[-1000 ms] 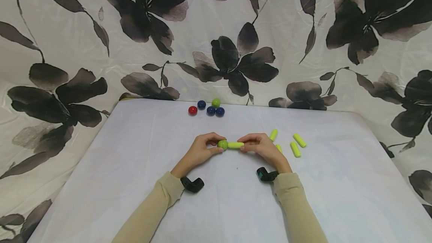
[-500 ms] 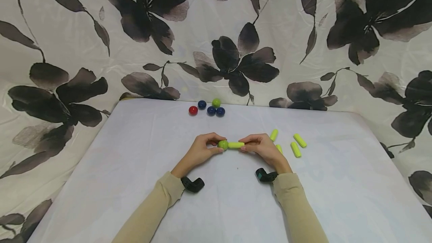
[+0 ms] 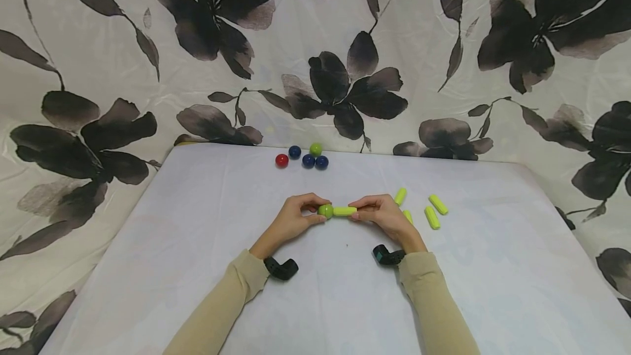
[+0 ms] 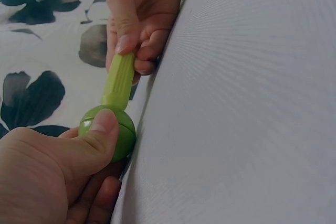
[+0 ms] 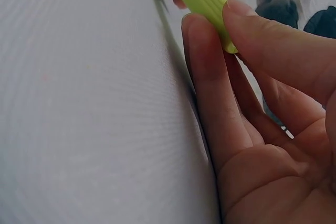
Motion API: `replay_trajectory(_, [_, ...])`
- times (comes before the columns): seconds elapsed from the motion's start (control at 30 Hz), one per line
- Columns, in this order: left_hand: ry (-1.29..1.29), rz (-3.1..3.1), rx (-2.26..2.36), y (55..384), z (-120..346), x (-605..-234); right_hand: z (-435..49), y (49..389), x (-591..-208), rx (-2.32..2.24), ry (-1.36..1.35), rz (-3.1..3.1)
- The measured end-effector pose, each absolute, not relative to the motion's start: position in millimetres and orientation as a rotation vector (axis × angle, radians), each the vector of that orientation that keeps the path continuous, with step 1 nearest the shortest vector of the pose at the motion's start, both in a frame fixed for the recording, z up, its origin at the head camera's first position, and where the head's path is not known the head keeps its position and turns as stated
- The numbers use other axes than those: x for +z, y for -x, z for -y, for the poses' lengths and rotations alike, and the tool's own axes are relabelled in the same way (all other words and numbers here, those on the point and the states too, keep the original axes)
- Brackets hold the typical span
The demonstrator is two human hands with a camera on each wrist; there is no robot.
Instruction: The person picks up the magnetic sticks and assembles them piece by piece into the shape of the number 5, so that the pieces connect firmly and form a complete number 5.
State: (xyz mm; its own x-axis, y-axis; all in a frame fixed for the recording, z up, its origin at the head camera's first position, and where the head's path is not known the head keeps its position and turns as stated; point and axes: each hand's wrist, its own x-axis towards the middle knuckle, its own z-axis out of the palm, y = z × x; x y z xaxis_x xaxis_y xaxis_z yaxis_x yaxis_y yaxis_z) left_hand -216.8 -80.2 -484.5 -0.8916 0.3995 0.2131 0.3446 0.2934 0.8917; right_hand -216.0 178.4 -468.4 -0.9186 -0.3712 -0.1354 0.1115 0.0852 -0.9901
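Between thumb and fingers my left hand (image 3: 296, 216) pinches a green ball (image 3: 326, 211) with a groove around it, clear in the left wrist view as a shiny ball (image 4: 124, 136). My right hand (image 3: 382, 213) pinches the outer end of a yellow-green ribbed stick (image 3: 344, 211). The stick's other end meets the ball, and the two lie in one line, close over the white table. In the right wrist view the thumb and fingertips hold the stick (image 5: 202, 1) near its end, with the ball's edge at the top.
Several balls stand at the table's back: a red one (image 3: 281, 161), dark blue ones (image 3: 308, 161) and a green one (image 3: 315, 149). Several yellow-green sticks (image 3: 431, 217) lie right of my right hand, some partly behind it. A flowered cloth (image 3: 236, 97) hangs behind the white table (image 3: 325, 300).
Both hands keep hold of the ball and the stick in almost the same place. My right wrist has turned very slightly; the other balls and sticks lie as before.
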Motion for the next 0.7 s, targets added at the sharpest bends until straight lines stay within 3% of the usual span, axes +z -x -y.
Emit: replay_trajectory(0.7, [-0.724, -2.510, 1.649, 215.4, 80.0, -482.0, -174.8, 213.6, -467.3, -1.773, 0.289, -2.175])
